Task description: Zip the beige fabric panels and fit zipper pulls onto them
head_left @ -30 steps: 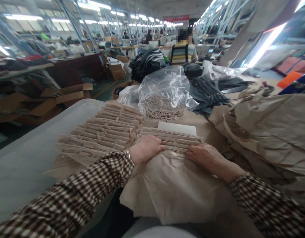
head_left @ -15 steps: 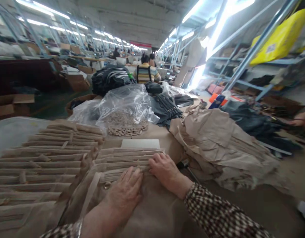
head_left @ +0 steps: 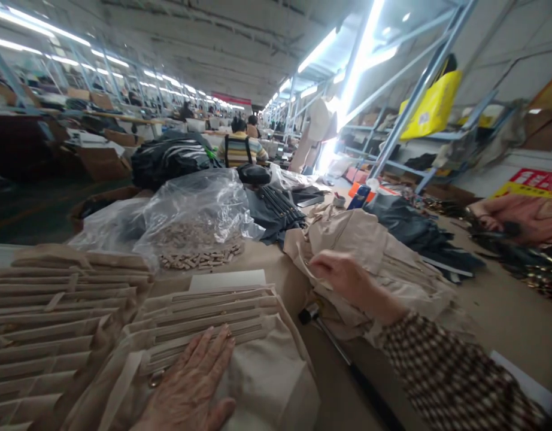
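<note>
My left hand (head_left: 193,374) lies flat, fingers stretched out, on a stack of beige fabric pieces (head_left: 269,365) with zippers. Several zippered edges are fanned out above its fingertips. A metal ring (head_left: 156,378) shows beside this hand on the stack. My right hand (head_left: 348,278) is over a crumpled pile of beige fabric (head_left: 406,257), its fingers curled together. Whatever is between those fingertips cannot be made out. Below the right hand, a hammer (head_left: 332,341) with a dark head and black grip lies on the table.
Another fanned row of beige pieces (head_left: 42,335) fills the left side. Behind the stack are a white card (head_left: 226,280) and a clear plastic bag (head_left: 190,203) with small beige tabs (head_left: 204,257). Dark fabric (head_left: 276,209) lies farther back. A co-worker's arm (head_left: 496,209) shows at right.
My right hand has left the zippered stack and moved right, to the crumpled beige pile. My left hand stays on the stack. The view has turned to the right.
</note>
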`<state>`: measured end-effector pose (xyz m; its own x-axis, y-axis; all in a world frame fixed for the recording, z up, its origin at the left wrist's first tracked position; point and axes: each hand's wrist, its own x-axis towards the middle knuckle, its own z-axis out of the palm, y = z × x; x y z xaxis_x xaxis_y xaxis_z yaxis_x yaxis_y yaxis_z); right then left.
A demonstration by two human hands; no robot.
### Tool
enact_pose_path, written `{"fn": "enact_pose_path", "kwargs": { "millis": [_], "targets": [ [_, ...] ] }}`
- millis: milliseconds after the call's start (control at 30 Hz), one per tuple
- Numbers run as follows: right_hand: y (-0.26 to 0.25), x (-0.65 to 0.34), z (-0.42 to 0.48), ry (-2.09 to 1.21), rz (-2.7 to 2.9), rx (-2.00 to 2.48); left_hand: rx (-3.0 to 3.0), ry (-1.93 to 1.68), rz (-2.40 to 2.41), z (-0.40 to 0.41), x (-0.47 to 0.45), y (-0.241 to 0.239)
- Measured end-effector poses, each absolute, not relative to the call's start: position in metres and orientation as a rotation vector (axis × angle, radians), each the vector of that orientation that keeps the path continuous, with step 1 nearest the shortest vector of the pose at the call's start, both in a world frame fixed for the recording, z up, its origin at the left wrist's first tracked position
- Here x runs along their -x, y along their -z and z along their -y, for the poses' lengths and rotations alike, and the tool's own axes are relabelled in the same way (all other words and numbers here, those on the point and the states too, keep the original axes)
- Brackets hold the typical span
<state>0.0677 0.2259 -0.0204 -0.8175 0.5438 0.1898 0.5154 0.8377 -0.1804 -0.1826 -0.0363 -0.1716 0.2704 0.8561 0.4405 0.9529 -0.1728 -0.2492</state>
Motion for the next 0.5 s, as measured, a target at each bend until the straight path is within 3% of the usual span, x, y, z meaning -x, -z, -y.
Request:
{"fn": "enact_pose_path", "kwargs": {
  "millis": [100, 200, 367, 500],
  "targets": [
    [0.005, -0.088, -0.295, -0.003, 2.72, 1.111, 2.066, 0.273, 1.693, 0.032, 0.184, 0.177],
    [0.025, -0.108, -0.331, 0.054, 2.797, 1.301, 2.079, 0.269, 1.718, 0.032, 0.185, 0.182],
    [0.057, -0.138, -0.335, 0.147, 2.748, 1.459, 2.096, 0.264, 1.764, 0.032, 0.182, 0.182],
    [0.04, -0.166, -0.337, 0.16, 2.619, 1.463, 2.155, 0.214, 1.877, 0.032, 0.181, 0.175]
  ]
}}
